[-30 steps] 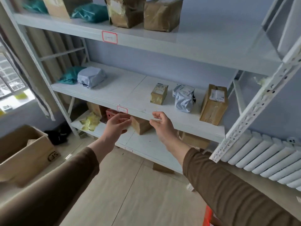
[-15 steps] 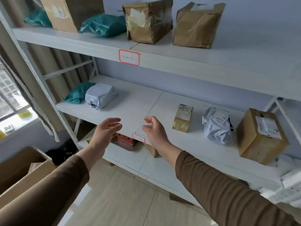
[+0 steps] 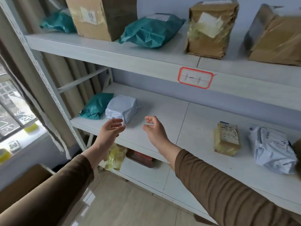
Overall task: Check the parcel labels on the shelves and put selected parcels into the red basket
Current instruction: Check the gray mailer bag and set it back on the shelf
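Both my left hand (image 3: pixel 110 130) and right hand (image 3: pixel 154 128) are hanging loosely open, empty, nearing the white parcel (image 3: pixel 123 107) by the middle shelf's (image 3: pixel 162 111) front edge; I'm planning to cradle its sides.

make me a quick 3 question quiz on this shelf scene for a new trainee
1. True or false: the left hand grips the white parcel.
2. Multiple choice: what lies directly left of the white parcel on the middle shelf? A) a teal bag B) a brown box C) a red basket
3. Fill in: the big cardboard box on the top shelf bears a label reading ___.

Key
1. False: both the left hand and the right hand are empty, fingers loosely curved, near the parcel.
2. A
3. 09
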A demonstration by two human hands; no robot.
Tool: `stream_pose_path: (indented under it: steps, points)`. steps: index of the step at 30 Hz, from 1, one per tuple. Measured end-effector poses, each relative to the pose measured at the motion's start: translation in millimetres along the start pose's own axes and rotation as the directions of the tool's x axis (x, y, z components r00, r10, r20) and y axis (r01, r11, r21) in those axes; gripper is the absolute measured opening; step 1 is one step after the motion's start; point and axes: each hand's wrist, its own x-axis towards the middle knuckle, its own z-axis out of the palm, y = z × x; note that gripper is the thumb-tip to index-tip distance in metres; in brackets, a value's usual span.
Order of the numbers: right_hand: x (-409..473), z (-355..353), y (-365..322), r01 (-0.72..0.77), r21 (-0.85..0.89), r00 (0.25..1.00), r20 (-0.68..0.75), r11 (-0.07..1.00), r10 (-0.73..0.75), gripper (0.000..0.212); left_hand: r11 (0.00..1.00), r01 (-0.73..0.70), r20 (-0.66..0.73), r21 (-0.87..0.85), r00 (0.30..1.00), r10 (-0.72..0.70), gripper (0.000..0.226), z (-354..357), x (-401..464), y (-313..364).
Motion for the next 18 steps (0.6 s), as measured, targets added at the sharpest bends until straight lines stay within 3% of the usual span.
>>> stream_pose_path:
  steps: [7, 18]
  points:
    - [50.6, 86.7, -28.7, -0.087, 0.039, 0.995, -0.049, 0.995, 0.088, 0.040, 1.000, 0.009, 0.065, 0.025, 0.998, -0.010, 0.026, -83.3, 81.1, -8.2]
    - [133.6, 121.3, -20.0, -0.285, 0.160, 0.946, -0.109, 0.945, 0.304, 0.057, 0.993, 0.122, 0.122, 0.006, 0.985, -0.122, 0.055, -111.6, 196.5, -40.4]
